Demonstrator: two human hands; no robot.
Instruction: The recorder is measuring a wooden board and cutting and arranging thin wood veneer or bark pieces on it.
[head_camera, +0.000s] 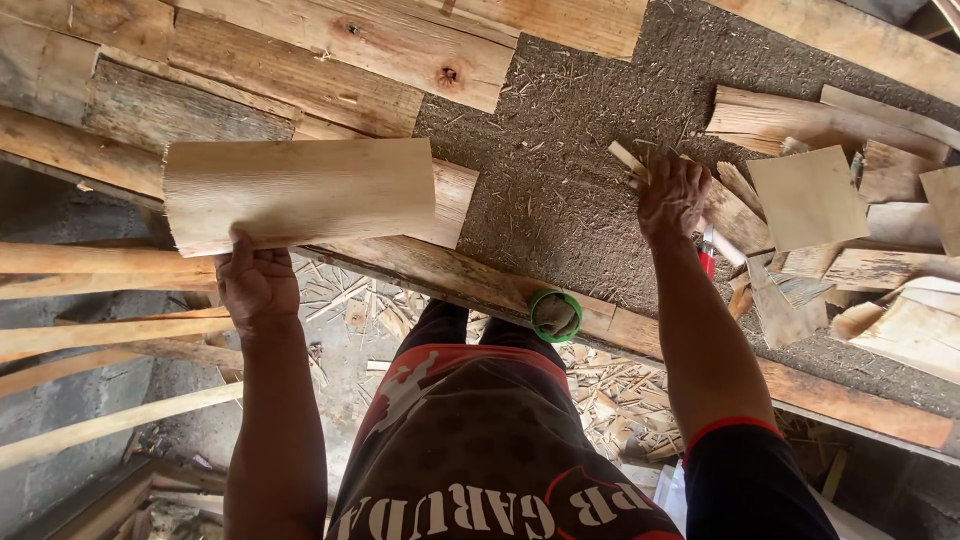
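**Both hands loaded, offcuts everywhere**

Left hand (257, 285) pinches a wide pale board (298, 192) by its lower edge, held up over the plank (470, 280) at the tabletop (560, 190) front. Right hand (672, 195) is closed round a thin strip (628, 158) beside the scrap pile (830, 240). Risks, as I judge them: edge-only grip lets the board tip or slip; rough sawn faces mean splinters; tape roll (555, 316) on the plank edge could get knocked off.
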